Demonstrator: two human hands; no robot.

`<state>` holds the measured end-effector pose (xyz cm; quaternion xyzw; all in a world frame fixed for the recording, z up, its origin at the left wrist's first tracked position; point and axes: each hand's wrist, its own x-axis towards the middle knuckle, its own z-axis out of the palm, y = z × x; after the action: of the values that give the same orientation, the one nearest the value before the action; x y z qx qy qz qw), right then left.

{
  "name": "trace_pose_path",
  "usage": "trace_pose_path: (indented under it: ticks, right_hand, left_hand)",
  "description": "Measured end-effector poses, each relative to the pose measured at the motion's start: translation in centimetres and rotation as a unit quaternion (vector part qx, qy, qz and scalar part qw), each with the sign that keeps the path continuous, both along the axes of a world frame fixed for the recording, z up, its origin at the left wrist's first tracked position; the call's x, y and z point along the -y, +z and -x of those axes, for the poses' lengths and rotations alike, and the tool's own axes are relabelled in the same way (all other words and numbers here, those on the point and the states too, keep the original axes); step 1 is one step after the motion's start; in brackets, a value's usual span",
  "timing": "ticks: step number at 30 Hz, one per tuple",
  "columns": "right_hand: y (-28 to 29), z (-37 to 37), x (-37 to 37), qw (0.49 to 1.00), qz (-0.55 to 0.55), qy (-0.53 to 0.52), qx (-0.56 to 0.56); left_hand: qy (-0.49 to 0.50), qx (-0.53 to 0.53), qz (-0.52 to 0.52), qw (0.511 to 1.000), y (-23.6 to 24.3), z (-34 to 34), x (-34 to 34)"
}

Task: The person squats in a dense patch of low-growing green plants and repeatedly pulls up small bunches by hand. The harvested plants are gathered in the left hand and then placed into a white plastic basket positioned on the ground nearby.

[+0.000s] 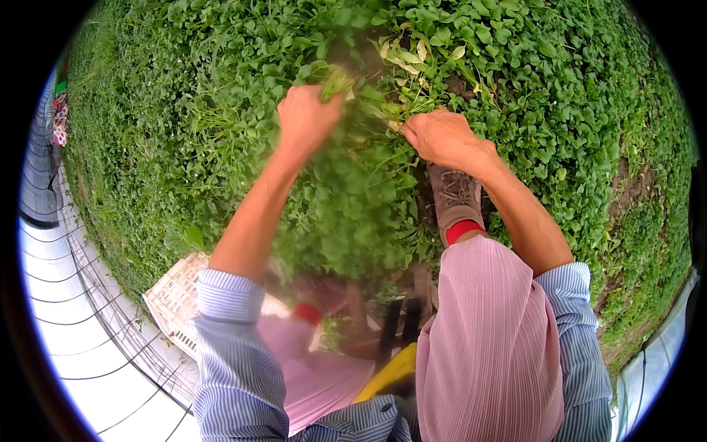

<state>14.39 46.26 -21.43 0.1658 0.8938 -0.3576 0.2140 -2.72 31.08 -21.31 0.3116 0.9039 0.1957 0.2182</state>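
Note:
Dense, low leafy green plants (353, 177) cover the ground in front of me. My left hand (308, 121) is closed, with a small bunch of leafy greens (337, 82) at its thumb and fingers; the bunch is partly smeared by motion. Just to the right, my right hand (445, 138) reaches down with thumb and fingers pressed together at a pale plant stem (395, 126), low among the greens. Its other fingers are tucked under and partly hidden. Beyond the right hand lie some yellowed leaves (407, 55) beside bare soil.
A white slatted plastic crate (174, 295) stands at the lower left by my left sleeve. My brown laced shoe (455, 193) is planted among the plants below my right hand. Something yellow (390, 374) shows between my legs. Ribbed translucent sheeting (62, 295) curves along the left edge.

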Motion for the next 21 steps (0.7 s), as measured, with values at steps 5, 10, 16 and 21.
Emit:
trace_pose_path:
  ticks: [5, 10, 16, 21]
  right_hand:
    - [-0.7, 0.2, 0.7, 0.999, -0.019, 0.024, -0.024]
    - [-0.1, -0.7, 0.0, 1.0, -0.005, -0.007, -0.015]
    - [-1.2, -1.2, -0.1, 0.998, 0.012, -0.059, -0.003]
    - [-0.5, -0.4, -1.0, 0.996, -0.035, -0.077, 0.0]
  left_hand:
    - [-0.074, -0.024, 0.165, 0.983, -2.2, 0.0, -2.7]
    - [-0.022, 0.064, 0.117, 0.991, -2.3, -0.8, -2.1]
    - [0.188, 0.255, -0.118, 0.941, 0.3, 0.5, -1.2]
    - [0.099, 0.272, -0.153, 0.945, 2.3, 0.0, -0.5]
